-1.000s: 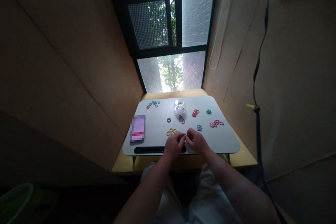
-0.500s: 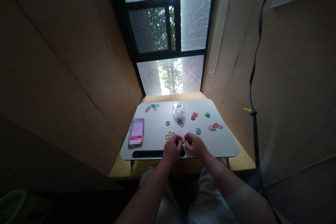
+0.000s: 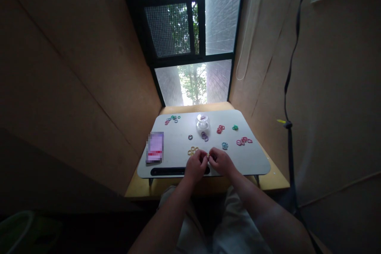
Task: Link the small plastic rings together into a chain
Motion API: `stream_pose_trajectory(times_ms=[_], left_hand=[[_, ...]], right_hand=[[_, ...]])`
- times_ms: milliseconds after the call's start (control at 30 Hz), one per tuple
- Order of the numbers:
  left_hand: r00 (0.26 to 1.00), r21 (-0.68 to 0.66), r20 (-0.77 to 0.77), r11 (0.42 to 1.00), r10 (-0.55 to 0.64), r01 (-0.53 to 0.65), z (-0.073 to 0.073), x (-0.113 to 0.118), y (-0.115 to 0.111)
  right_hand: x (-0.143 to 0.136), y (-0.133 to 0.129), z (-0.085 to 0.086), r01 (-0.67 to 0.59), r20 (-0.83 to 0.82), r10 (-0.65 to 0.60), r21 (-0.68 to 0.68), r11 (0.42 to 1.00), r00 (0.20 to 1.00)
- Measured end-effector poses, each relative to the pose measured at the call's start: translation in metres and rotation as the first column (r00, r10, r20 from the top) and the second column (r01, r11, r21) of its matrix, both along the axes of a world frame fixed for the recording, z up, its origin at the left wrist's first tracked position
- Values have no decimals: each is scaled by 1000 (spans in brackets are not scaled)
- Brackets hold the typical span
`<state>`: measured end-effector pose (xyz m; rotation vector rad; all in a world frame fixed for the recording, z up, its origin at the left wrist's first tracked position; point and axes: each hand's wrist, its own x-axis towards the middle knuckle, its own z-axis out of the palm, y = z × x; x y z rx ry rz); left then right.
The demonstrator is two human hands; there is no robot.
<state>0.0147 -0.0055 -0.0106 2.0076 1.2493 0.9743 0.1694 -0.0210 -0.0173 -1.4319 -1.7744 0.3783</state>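
My left hand point(image 3: 196, 165) and my right hand point(image 3: 220, 161) meet above the front of the white lap table. Both are closed, fingertips pinching a small yellowish hair tie point(image 3: 208, 155) between them; the fingers cover most of it. Just beyond my left hand lies a cluster of yellow hair ties point(image 3: 193, 150). Blue hair ties point(image 3: 225, 145) are past my right hand. Farther back sit purple hair ties point(image 3: 204, 136), a single dark one point(image 3: 190, 137) and a clear round jar point(image 3: 203, 124) with a lid.
Red hair ties point(image 3: 220, 129), pinkish-red ones point(image 3: 244, 141) and green ones point(image 3: 235, 127) lie to the right. A mixed group point(image 3: 172, 119) is at back left. A phone point(image 3: 155, 147) rests on the table's point(image 3: 175, 159) left side, near a black slot point(image 3: 168, 171). Walls flank both sides.
The whole view has tilted slightly, so the table appears a little higher. Both hands stay together at the same spot, with the small hair tie now more covered by the fingers.
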Motion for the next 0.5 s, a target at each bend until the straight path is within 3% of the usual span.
stream_pose_trajectory(times_ms=[500], left_hand=[[998, -47, 48, 999, 29, -27, 1, 1, 0]], right_hand=[[1, -3, 5, -48, -55, 49, 14, 999, 997]])
